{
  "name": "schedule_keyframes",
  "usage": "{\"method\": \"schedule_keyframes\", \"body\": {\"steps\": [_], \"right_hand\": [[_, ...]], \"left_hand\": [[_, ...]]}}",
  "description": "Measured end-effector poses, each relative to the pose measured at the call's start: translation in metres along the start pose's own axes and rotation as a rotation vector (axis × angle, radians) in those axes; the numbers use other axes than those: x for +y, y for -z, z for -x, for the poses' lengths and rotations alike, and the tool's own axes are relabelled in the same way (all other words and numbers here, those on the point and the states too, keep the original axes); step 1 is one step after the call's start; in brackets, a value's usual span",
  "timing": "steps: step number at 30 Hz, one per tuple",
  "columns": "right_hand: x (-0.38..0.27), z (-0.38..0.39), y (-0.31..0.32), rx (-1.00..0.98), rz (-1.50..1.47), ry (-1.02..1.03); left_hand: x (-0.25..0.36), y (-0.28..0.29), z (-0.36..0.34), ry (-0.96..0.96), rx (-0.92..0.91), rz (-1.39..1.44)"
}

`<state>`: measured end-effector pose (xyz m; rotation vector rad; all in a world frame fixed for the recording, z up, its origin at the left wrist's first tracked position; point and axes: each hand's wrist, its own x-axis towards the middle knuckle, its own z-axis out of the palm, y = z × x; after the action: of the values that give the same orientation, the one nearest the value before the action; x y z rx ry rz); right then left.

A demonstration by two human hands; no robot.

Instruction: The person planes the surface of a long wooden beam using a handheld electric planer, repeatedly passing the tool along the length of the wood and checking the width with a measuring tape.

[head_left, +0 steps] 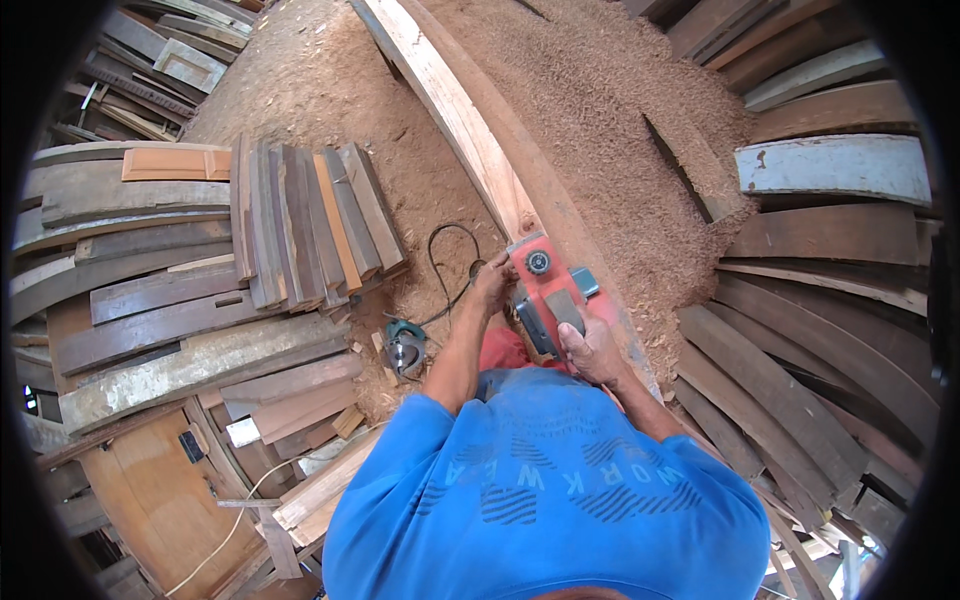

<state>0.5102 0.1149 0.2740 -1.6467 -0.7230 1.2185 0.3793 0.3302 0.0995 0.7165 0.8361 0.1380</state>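
Observation:
A red electric planer (545,268) with a dark round knob sits on a long pale wooden beam (463,120), near my body. My right hand (592,348) is wrapped round its rear handle, the thumb on top. My left hand (490,282) is closed at the planer's front left side, by the beam's edge; its fingertips are partly hidden. From the planer forward, the beam's upper face shows fresh, light wood.
A green circular saw (405,347) lies on the ground at left, near a black cord (437,262). Stacked boards (300,225) stand at left, and more planks (820,235) line the right. Wood shavings (620,110) cover the ground. A pale cable (237,520) runs lower left.

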Motion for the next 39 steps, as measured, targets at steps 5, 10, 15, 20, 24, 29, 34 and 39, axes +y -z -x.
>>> {"method": "schedule_keyframes", "body": {"steps": [5, 10, 15, 20, 24, 29, 34, 39], "right_hand": [[-0.037, -0.084, -0.019, 0.17, 0.205, 0.28], [-0.095, -0.214, -0.013, 0.018, 0.249, 0.207], [-0.101, -0.208, 0.001, -0.027, 0.177, 0.13], [-0.036, -0.093, 0.008, -0.02, 0.229, 0.196], [-0.01, 0.006, 0.012, 0.042, 0.139, 0.058], [-0.04, -0.047, -0.001, 0.063, 0.175, 0.012], [-0.087, -0.201, -0.02, 0.116, 0.278, 0.218], [-0.139, -0.287, -0.002, 0.051, 0.281, 0.25]], "left_hand": [[-0.008, -0.002, 0.005, -0.077, -0.062, 0.184], [-0.033, 0.016, -0.018, -0.018, 0.132, 0.038], [-0.026, 0.009, -0.018, 0.047, 0.141, 0.034], [-0.008, -0.009, 0.007, 0.015, 0.098, 0.125], [-0.019, 0.001, 0.003, -0.009, -0.008, 0.052], [0.0, -0.031, 0.018, -0.045, 0.039, 0.059], [-0.029, 0.004, 0.0, 0.028, 0.125, 0.035], [-0.028, 0.017, -0.017, 0.024, -0.117, 0.167]]}}
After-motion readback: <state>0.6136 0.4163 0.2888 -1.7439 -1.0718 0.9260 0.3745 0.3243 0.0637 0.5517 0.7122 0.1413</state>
